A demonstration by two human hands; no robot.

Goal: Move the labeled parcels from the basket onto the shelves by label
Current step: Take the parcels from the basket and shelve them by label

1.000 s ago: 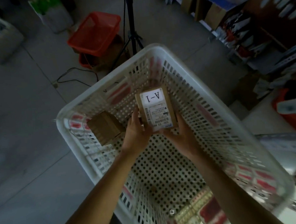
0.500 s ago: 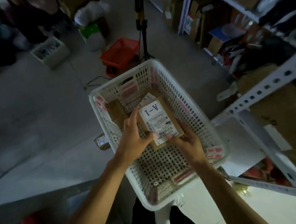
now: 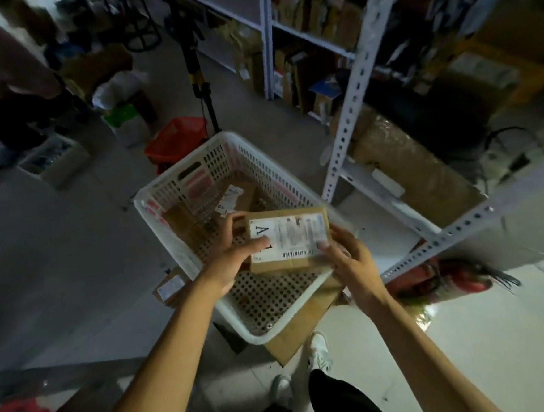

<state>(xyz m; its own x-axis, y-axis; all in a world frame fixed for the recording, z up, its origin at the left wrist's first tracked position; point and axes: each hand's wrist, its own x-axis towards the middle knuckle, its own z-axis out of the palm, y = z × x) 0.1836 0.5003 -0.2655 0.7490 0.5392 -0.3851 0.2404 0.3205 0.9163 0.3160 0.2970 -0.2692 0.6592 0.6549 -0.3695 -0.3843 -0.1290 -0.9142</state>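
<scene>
The cardboard parcel (image 3: 287, 240) is being held above the white perforated basket (image 3: 179, 186), its long side now running left to right. Its white shipping label (image 3: 290, 235) is showing a large "A", but the left thumb is covering what follows it, and the fine print and barcode are too blurred to read. The left hand (image 3: 233, 265) is gripping the parcel's left end, thumb lying across the label and fingers curled around the far edge. The right hand (image 3: 348, 258) is pinching the right near corner, its fingers partly curled (how far they wrap underneath is hidden by the box).

Inside the basket, two more brown parcels are lying against the far wall: one with a white label (image 3: 231, 197) and a plain one (image 3: 181, 217) to its left; their markings are impossible to make out. A flattened cardboard sheet (image 3: 301, 319) is sticking out from under the basket's near corner. Another small labeled box (image 3: 168, 288) is lying on the floor just left of the basket.

Compared with half a second ago, the parcel is turned a quarter so the label reads sideways, and it is sitting higher and further right, toward the white slotted-angle shelving (image 3: 350, 103). The view is also tilting up, showing more shelves and the orange crate (image 3: 176, 141) behind the basket.
</scene>
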